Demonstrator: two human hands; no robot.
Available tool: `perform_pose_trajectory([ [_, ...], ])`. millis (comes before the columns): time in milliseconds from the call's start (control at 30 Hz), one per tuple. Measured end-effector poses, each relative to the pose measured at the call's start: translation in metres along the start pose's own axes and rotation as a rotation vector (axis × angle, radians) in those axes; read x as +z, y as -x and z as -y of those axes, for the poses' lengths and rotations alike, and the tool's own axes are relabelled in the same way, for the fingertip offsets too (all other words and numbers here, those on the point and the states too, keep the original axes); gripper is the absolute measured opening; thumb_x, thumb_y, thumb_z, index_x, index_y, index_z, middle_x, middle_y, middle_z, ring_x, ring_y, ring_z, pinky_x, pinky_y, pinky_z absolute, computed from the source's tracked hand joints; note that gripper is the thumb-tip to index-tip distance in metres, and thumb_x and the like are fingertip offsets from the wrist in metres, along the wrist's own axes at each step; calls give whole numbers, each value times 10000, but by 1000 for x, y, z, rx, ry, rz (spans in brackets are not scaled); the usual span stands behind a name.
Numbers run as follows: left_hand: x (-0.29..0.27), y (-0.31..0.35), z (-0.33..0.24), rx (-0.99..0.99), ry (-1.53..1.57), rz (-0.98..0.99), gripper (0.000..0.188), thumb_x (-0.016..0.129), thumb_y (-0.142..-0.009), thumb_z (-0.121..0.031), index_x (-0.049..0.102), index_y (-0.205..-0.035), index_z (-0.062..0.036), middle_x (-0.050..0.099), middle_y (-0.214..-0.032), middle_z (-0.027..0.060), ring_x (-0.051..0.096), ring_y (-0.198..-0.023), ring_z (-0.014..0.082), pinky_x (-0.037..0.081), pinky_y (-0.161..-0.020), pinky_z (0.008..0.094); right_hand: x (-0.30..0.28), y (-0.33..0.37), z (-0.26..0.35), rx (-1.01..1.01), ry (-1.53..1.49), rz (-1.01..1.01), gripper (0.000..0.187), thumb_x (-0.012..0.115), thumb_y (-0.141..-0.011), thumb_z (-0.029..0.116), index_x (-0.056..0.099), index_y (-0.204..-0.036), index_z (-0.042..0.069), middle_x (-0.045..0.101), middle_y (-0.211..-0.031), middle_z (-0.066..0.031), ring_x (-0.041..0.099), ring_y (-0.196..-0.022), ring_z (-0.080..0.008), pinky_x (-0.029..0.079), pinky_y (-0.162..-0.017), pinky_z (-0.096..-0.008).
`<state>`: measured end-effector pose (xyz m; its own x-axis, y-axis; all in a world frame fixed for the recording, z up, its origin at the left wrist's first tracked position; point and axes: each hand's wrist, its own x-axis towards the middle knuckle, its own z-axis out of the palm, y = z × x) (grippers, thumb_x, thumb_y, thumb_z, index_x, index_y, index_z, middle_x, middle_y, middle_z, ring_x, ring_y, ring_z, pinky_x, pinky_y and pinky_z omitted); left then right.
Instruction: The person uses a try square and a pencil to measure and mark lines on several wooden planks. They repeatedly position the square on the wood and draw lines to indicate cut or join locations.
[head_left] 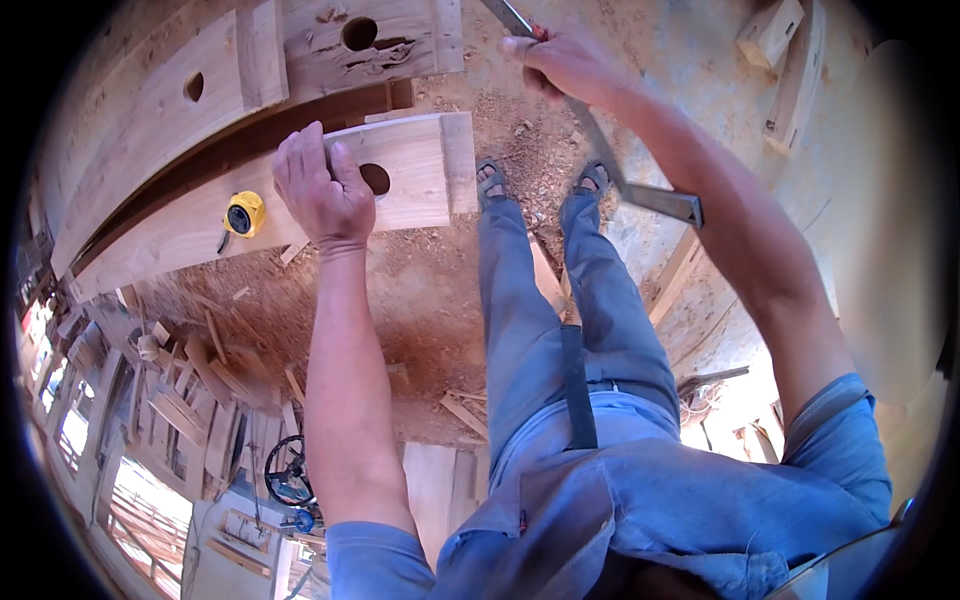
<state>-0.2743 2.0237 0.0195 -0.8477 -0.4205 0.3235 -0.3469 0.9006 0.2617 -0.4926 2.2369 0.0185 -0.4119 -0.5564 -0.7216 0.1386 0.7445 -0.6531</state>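
My left hand [322,190] lies flat on the edge of a pale wooden beam [410,165], fingers together, just left of a round hole [375,179] bored in it. A yellow tape measure [243,213] sits on the same beam further left. My right hand [560,62] is raised and closed around a carpenter's square [640,190], whose metal blade runs down past my feet to a dark stock at its lower end. A red pencil tip shows by my right fingers.
More thick beams with bored holes [360,33] lie beyond. Sawdust covers the floor [430,290]. Offcuts and planks [190,400] are piled at the left, wood blocks [775,35] at the upper right. A black wheel-shaped object [288,470] lies lower left.
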Motion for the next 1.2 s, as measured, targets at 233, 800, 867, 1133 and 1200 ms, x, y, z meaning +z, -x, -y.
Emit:
perform_pose_trajectory([
  [233, -1, 4, 4, -18, -20, 17, 326, 559, -911, -190, 629, -1173, -8, 636, -1156, 159, 528, -1146, 350, 385, -1020, 446, 89, 92, -28, -300, 638, -42, 207, 574, -904, 232, 649, -923, 40, 678, -726, -172, 678, -640, -368, 537, -576, -472],
  [800, -2, 5, 1, 44, 18, 47, 363, 633, -845, -250, 631, -1130, -25, 618, -1146, 126, 506, -1156, 341, 351, -1030, 466, 116, 154, -15, -167, 545, 94, 542, 550, -909, 175, 422, -1433, 124, 674, -801, -184, 663, -754, -389, 515, -664, -481],
  [867, -9, -2, -5, 61, 5, 61, 364, 638, -842, -254, 632, -1133, -35, 612, -1149, 121, 502, -1161, 334, 344, -1036, 456, 124, 179, -28, -185, 489, 116, 528, 552, -903, 165, 448, -1419, 117, 666, -800, -194, 659, -728, -379, 516, -655, -470],
  [1133, -9, -14, -71, 191, 174, 325, 544, 741, -683, -243, 596, -1184, -89, 581, -1092, 88, 525, -1097, 279, 247, -1116, 513, 147, 109, -16, 122, -423, -399, 472, 609, -891, 185, 555, -1326, 10, 695, -902, -153, 670, -794, -275, 504, -699, -426],
  [1200, -6, -13, -65, 186, 206, 320, 558, 737, -659, -221, 597, -1183, -89, 582, -1083, 89, 530, -1088, 270, 255, -1114, 510, 161, 96, -16, 188, -606, -474, 494, 632, -880, 168, 554, -1331, -19, 697, -914, -127, 644, -789, -216, 508, -720, -368],
])
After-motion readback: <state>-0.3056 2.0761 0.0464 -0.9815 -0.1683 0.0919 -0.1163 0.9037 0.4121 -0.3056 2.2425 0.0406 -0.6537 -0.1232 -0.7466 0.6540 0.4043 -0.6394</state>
